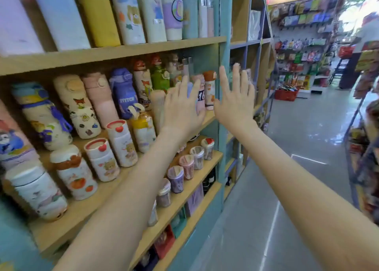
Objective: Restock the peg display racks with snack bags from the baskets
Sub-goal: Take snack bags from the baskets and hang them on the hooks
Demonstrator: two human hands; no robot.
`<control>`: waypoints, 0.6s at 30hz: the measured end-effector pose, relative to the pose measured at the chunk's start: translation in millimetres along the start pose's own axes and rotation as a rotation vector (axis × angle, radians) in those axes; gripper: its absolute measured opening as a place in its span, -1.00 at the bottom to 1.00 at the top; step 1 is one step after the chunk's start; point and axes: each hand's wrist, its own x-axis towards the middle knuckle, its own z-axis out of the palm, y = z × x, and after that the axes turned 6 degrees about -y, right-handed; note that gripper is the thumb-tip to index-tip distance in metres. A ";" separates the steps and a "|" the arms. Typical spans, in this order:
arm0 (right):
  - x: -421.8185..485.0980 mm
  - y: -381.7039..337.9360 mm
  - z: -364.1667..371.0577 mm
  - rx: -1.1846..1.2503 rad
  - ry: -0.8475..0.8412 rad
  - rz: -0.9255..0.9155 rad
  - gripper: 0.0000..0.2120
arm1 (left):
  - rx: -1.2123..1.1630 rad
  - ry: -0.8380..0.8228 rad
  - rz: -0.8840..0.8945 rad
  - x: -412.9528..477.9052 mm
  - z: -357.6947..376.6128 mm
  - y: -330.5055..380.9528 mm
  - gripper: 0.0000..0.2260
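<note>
My left hand (183, 106) and my right hand (234, 98) are both raised in front of me with fingers straight and spread, holding nothing. They hover before a wooden shelf unit of drink bottles. Far down the aisle at the right stands a peg display rack (301, 45) hung with colourful snack bags. A red basket (286, 94) filled with snack bags sits on the floor at its foot. A second red basket (346, 52) stands higher up beside the rack.
The wooden shelf unit (114, 53) on my left carries several cartoon-printed bottles and small jars on its tiers. A teal upright post (223, 86) ends it. Another rack of goods (367, 127) lines the right edge. Grey floor (287, 168) runs between them.
</note>
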 end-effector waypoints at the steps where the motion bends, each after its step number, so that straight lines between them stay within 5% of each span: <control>1: -5.0 14.6 3.4 -0.046 -0.054 0.029 -0.29 | -0.029 -0.055 0.006 3.5 13.0 12.2 -0.37; 12: -60.8 188.8 100.8 -0.045 -0.344 0.207 -0.25 | -0.184 -0.473 0.061 11.4 180.7 129.5 -0.35; 18: -41.2 280.0 179.2 -0.034 -0.421 0.264 -0.25 | -0.218 -0.521 0.104 67.5 279.1 171.0 -0.38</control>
